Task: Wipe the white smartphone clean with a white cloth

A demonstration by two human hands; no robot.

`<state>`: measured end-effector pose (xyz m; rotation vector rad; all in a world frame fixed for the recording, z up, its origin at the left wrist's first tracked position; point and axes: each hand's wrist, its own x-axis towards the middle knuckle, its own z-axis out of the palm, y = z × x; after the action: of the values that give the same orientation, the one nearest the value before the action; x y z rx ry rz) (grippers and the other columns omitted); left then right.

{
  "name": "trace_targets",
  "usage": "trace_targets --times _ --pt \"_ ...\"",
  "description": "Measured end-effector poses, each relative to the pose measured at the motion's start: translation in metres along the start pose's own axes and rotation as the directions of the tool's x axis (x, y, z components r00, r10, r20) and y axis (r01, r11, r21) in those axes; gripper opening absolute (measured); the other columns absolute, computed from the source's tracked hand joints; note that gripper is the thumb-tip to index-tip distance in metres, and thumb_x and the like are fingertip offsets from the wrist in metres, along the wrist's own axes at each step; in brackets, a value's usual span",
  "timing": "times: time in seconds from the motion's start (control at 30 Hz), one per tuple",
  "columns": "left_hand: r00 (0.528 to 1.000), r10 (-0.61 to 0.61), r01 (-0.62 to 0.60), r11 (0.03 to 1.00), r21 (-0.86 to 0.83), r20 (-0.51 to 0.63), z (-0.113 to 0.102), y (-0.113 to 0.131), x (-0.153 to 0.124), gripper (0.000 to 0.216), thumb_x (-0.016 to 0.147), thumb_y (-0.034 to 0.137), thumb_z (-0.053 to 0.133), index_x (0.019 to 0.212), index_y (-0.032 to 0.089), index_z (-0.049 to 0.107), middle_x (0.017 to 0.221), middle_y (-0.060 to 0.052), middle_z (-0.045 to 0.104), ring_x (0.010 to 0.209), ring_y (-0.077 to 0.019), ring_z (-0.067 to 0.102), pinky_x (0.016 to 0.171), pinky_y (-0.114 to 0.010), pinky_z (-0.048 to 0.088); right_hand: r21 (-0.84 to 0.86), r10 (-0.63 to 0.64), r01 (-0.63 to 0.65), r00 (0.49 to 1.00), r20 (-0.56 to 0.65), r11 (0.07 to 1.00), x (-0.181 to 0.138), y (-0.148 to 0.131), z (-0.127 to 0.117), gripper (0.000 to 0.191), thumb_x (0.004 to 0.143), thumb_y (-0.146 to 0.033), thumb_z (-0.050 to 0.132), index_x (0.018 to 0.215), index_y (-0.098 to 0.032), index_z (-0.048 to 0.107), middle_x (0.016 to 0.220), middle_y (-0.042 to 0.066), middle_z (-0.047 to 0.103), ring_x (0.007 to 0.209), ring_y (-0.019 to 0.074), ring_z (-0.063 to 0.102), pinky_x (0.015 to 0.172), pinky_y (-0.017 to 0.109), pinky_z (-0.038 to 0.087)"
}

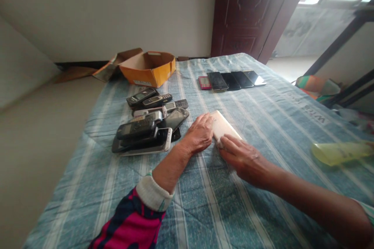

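Nearest, the left forearm, in a pink and navy sleeve with a pale cuff (pixel 154 192), and the bare right forearm reach in over a blue striped cloth (pixel 201 206) that covers the whole surface. The right hand (pixel 241 159) is half curled, thumb and fingertips on the near-left side of a pale phone (pixel 224 125); the left hand (pixel 201 134) is loosely bent, fingers together, its tips over the far-left end of the same phone. Both touch it, though whether either one grips it cannot be told. The pale phone, finely patterned on top, lies aslant around the middle of the cloth. Close to the right edge is a translucent yellow roll (pixel 340 153). Toward the left edge, a heap of phones (pixel 136 129) lies overlapped, several with keypads, and a white-framed one (pixel 168 140) sticks out at its near side. Farther off, toward the far edge, four dark phones (pixel 230 81) lie in a row side by side, a small pink item (pixel 205 83), its face blurred, just beside the leftmost. At the far-left corner an orange cardboard box (pixel 146 76) stands open, a flap spread leftward; its brown inner walls show, but the near wall hides its bottom. Behind stand a pale wall and a dark red door (pixel 245 11).
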<state>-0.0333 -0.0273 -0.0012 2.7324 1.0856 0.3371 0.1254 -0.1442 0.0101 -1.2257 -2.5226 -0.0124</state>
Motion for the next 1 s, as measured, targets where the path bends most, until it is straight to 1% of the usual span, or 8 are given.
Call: trace_targets --times 0.1,0.23,0.33,0.43,0.57,0.7,0.83,1.0 --pt "0.999 -0.029 0.029 1.0 -0.006 -0.019 0.001 0.0 0.0 0.044 0.086 0.015 0.039 0.129 0.007 0.045 0.14 -0.019 0.047 0.134 -0.0242 0.039 0.111 -0.041 0.033 -0.012 -0.004 0.004 1.0 -0.019 1.0 0.001 0.003 0.002 0.024 0.094 -0.011 0.04 0.094 -0.013 0.064 0.1 0.013 0.056 0.096 0.0225 0.049 0.082 0.037 0.048" --pt "0.997 -0.036 0.034 0.998 -0.045 -0.061 0.003 -0.003 0.001 0.045 0.086 0.016 0.039 0.13 0.006 0.046 0.136 -0.017 0.052 0.129 -0.0235 0.045 0.11 -0.037 0.035 -0.064 0.016 -0.016 1.0 0.001 0.998 0.022 0.013 0.011 0.021 0.093 -0.011 0.044 0.091 -0.013 0.064 0.097 0.012 0.056 0.093 0.0217 0.049 0.081 0.035 0.048" --pt "0.994 -0.049 0.039 0.994 -0.099 -0.096 0.002 -0.005 0.001 0.042 0.087 0.017 0.039 0.127 0.01 0.049 0.13 -0.014 0.057 0.122 -0.0236 0.05 0.106 -0.039 0.04 -0.099 0.038 -0.036 0.999 0.013 0.994 0.036 0.017 0.018 0.019 0.092 -0.012 0.046 0.087 -0.013 0.064 0.095 0.011 0.056 0.088 0.0209 0.048 0.078 0.034 0.047" --pt "0.992 -0.058 0.041 0.988 -0.151 -0.11 -0.002 -0.005 0.001 0.04 0.085 0.013 0.038 0.122 0.014 0.053 0.123 -0.011 0.061 0.116 -0.0226 0.054 0.103 -0.039 0.042 -0.123 0.029 -0.028 1.0 0.006 0.992 0.032 0.013 0.017 0.019 0.091 -0.01 0.046 0.088 -0.013 0.065 0.095 0.012 0.056 0.086 0.0212 0.047 0.076 0.035 0.047" --pt "0.99 -0.065 0.04 0.982 -0.184 -0.129 -0.004 -0.006 0.001 0.038 0.085 0.011 0.036 0.117 0.015 0.056 0.115 -0.009 0.064 0.109 -0.0216 0.057 0.1 -0.036 0.044 -0.107 0.029 -0.029 1.0 0.0 0.994 0.022 0.009 0.014 0.018 0.09 -0.009 0.046 0.09 -0.013 0.064 0.096 0.012 0.055 0.089 0.0216 0.047 0.079 0.034 0.047" --pt "0.986 -0.105 0.078 0.978 -0.194 -0.13 -0.002 -0.008 0.002 0.038 0.085 0.011 0.037 0.117 0.015 0.057 0.111 -0.009 0.066 0.103 -0.0216 0.059 0.095 -0.036 0.046 -0.112 0.064 -0.064 0.998 -0.003 0.992 0.038 0.017 0.02 0.019 0.09 -0.009 0.046 0.089 -0.014 0.065 0.094 0.01 0.057 0.09 0.0214 0.049 0.08 0.033 0.047" --pt "0.984 -0.114 0.085 0.975 -0.206 -0.134 -0.001 -0.009 0.002 0.034 0.086 0.014 0.037 0.113 0.016 0.058 0.109 -0.008 0.067 0.105 -0.0215 0.059 0.094 -0.035 0.047 -0.099 0.116 -0.117 0.993 -0.022 0.988 0.058 0.026 0.028 0.021 0.089 -0.009 0.048 0.093 -0.015 0.067 0.097 0.009 0.058 0.095 0.0207 0.05 0.081 0.032 0.047" --pt "0.979 -0.12 0.084 0.974 -0.211 -0.165 0.003 -0.012 0.002 0.033 0.086 0.015 0.037 0.111 0.015 0.059 0.109 -0.01 0.067 0.104 -0.0223 0.06 0.094 -0.034 0.047 -0.11 0.108 -0.11 0.994 -0.025 0.988 0.056 0.023 0.028 0.019 0.088 -0.011 0.05 0.097 -0.014 0.067 0.096 0.01 0.058 0.09 0.0208 0.051 0.079 0.032 0.047"
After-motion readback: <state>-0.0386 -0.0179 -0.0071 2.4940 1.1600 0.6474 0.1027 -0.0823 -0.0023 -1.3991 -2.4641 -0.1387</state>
